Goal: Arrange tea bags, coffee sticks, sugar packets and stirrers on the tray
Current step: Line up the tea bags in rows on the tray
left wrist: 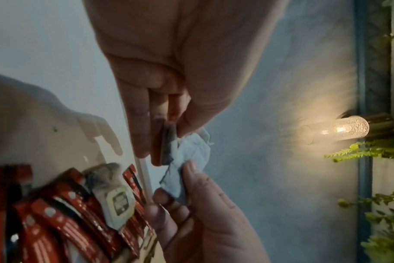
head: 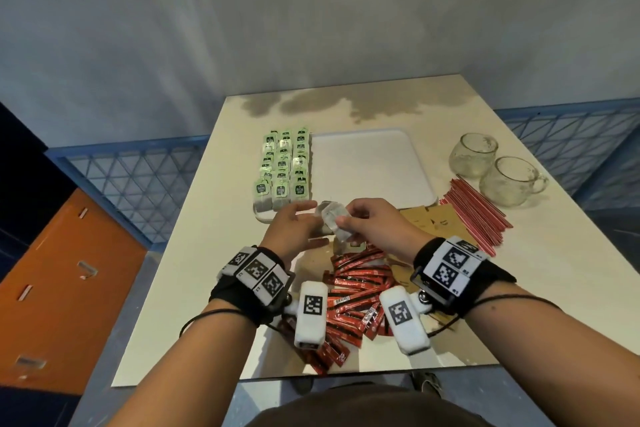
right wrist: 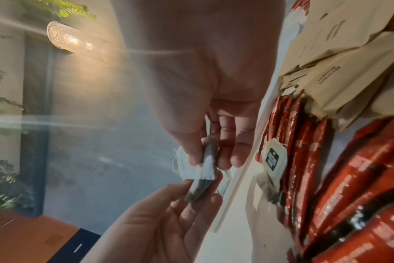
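Both hands meet over the table's middle, just in front of the white tray. My left hand and right hand each pinch the same pale tea bag between thumb and fingers; it looks crumpled. Up close, the left hand nips the tea bag from above and the right hand grips its white paper end. Rows of green-tagged tea bags fill the tray's left strip. Another loose tea bag lies by the red coffee sticks.
Brown sugar packets lie right of my hands, with red stirrers fanned beyond them. Two glass mugs stand at the far right. The tray's middle and right part is bare. Blue railings and an orange cabinet flank the table.
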A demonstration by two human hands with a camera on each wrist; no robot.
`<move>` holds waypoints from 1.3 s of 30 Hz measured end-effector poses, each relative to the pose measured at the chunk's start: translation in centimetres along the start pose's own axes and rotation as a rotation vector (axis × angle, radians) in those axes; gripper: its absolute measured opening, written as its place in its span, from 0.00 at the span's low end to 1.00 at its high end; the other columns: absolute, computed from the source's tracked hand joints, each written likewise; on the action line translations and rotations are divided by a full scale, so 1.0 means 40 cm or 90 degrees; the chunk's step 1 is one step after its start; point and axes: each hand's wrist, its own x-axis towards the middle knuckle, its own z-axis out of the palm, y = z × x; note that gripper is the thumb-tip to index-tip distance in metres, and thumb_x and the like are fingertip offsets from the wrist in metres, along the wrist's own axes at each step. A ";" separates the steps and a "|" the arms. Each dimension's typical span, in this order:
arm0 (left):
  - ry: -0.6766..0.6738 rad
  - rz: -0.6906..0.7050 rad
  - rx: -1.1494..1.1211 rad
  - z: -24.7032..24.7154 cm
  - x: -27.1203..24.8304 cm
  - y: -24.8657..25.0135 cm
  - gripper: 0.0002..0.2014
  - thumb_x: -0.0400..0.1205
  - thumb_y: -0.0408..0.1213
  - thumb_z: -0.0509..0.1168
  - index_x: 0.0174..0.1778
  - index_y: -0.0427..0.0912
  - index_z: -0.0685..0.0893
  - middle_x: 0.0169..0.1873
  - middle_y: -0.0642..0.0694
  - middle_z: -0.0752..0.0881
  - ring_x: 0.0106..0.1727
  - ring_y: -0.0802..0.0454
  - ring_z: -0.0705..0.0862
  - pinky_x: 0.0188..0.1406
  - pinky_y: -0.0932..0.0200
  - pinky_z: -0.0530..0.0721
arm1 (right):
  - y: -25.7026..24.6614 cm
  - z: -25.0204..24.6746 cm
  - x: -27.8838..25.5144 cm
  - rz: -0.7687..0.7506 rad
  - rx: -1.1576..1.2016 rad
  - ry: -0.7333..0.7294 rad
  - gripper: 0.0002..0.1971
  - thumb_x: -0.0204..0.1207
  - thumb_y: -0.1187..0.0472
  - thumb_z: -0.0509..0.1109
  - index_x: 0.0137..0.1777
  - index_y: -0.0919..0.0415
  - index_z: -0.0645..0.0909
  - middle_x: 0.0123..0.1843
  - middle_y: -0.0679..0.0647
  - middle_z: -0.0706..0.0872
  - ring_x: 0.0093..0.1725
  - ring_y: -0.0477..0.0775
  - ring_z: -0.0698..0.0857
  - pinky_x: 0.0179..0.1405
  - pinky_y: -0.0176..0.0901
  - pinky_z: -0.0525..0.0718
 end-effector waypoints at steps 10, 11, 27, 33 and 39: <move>0.025 0.009 0.018 -0.002 0.000 -0.006 0.07 0.82 0.36 0.69 0.53 0.37 0.87 0.45 0.39 0.91 0.42 0.47 0.90 0.43 0.53 0.90 | 0.009 -0.004 0.037 0.012 -0.013 0.025 0.14 0.74 0.54 0.79 0.53 0.60 0.81 0.47 0.58 0.90 0.43 0.56 0.90 0.43 0.48 0.88; 0.050 0.009 0.021 -0.008 0.006 -0.010 0.06 0.82 0.35 0.69 0.51 0.37 0.87 0.45 0.39 0.90 0.42 0.46 0.90 0.44 0.50 0.91 | 0.014 -0.011 0.037 0.022 -0.061 0.038 0.14 0.73 0.51 0.79 0.52 0.57 0.82 0.47 0.55 0.90 0.44 0.55 0.89 0.45 0.48 0.87; 0.104 0.015 0.066 -0.078 0.006 -0.017 0.05 0.82 0.32 0.67 0.51 0.37 0.86 0.43 0.38 0.86 0.40 0.45 0.87 0.44 0.48 0.90 | 0.049 -0.010 0.054 0.063 -0.437 -0.048 0.16 0.65 0.52 0.83 0.48 0.48 0.81 0.47 0.43 0.84 0.49 0.49 0.82 0.52 0.50 0.84; 0.182 0.033 0.034 -0.168 0.019 0.016 0.03 0.80 0.30 0.67 0.47 0.34 0.84 0.38 0.39 0.87 0.36 0.46 0.87 0.39 0.50 0.90 | -0.006 -0.006 0.092 -0.036 -0.314 -0.038 0.04 0.73 0.54 0.77 0.42 0.51 0.86 0.42 0.43 0.87 0.44 0.45 0.83 0.39 0.37 0.77; 0.234 0.064 0.030 -0.261 0.038 0.041 0.04 0.82 0.33 0.67 0.46 0.35 0.82 0.45 0.33 0.88 0.43 0.40 0.88 0.35 0.52 0.89 | -0.073 0.066 0.187 -0.100 -0.210 0.056 0.05 0.79 0.58 0.73 0.42 0.53 0.85 0.36 0.52 0.90 0.33 0.49 0.87 0.36 0.40 0.81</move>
